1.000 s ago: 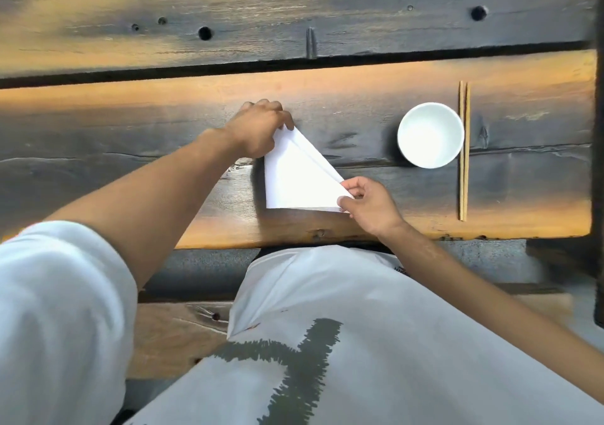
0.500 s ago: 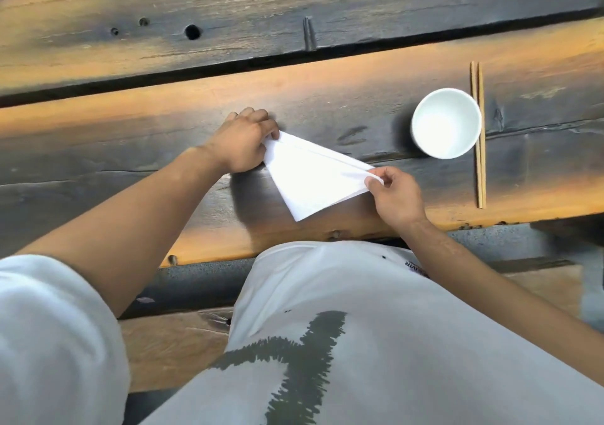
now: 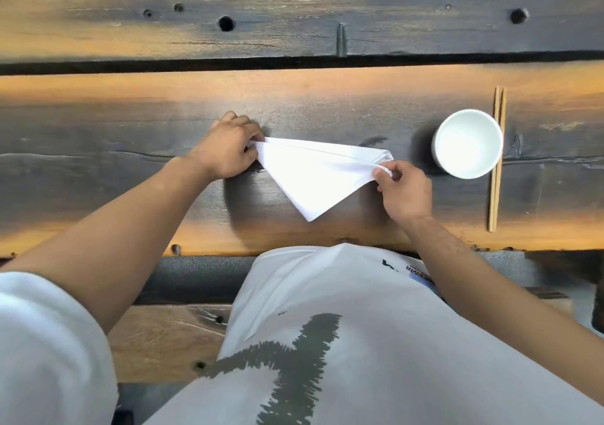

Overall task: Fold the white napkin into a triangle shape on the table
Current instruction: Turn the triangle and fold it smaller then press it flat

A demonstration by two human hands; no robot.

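Observation:
The white napkin (image 3: 315, 174) is folded into a triangle and lies on the dark wooden table (image 3: 294, 104), its long edge running left to right and its third corner pointing toward me. My left hand (image 3: 228, 148) pinches the left corner. My right hand (image 3: 403, 189) pinches the right corner between thumb and fingers, where several layers show. The napkin is stretched between both hands.
A white bowl (image 3: 467, 143) stands to the right of the napkin, close to my right hand. A pair of wooden chopsticks (image 3: 496, 159) lies lengthwise just beyond the bowl. The table's near edge runs below the napkin; a wooden bench (image 3: 163, 339) sits under it.
The napkin has turned: its long edge now lies level from left to right. My right hand carried its corner up and to the right, toward the bowl. My left hand kept its corner.

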